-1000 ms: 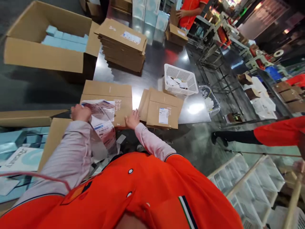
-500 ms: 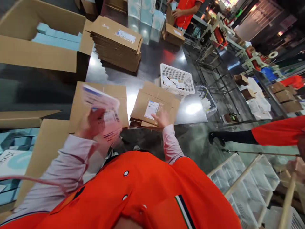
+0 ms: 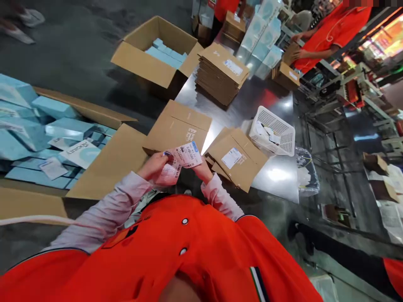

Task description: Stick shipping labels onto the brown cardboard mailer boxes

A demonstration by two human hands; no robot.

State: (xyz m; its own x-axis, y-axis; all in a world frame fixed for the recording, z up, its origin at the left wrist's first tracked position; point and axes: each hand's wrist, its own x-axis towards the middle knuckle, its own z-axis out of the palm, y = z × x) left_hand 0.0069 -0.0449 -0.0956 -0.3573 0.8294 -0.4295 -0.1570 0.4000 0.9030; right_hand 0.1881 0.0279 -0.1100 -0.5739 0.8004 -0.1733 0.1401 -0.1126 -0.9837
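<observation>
My left hand [image 3: 154, 166] is closed on a strip of printed shipping labels [image 3: 184, 155], folded so that part of it hangs down. At the strip's right end is my right hand [image 3: 203, 170], its fingers pinching the edge and partly hidden behind the paper. Just beyond the labels lies a flat brown carton [image 3: 181, 121] with print on it. To the right, a small stack of flattened cartons [image 3: 239, 157] rests on the metal table, and its top one bears a white label [image 3: 232, 158].
An open carton of light-blue boxes [image 3: 63, 130] stands at left, another open carton [image 3: 151, 63] beyond it. A tall stack of flat cartons [image 3: 220, 77] and a white basket of papers [image 3: 283, 138] are on the metal table [image 3: 277, 174]. A co-worker [image 3: 333, 37] handles a carton at the far end.
My right hand has left the labelled flat carton and come to the label strip. My left hand has brought the strip nearer the middle. The view has swung left.
</observation>
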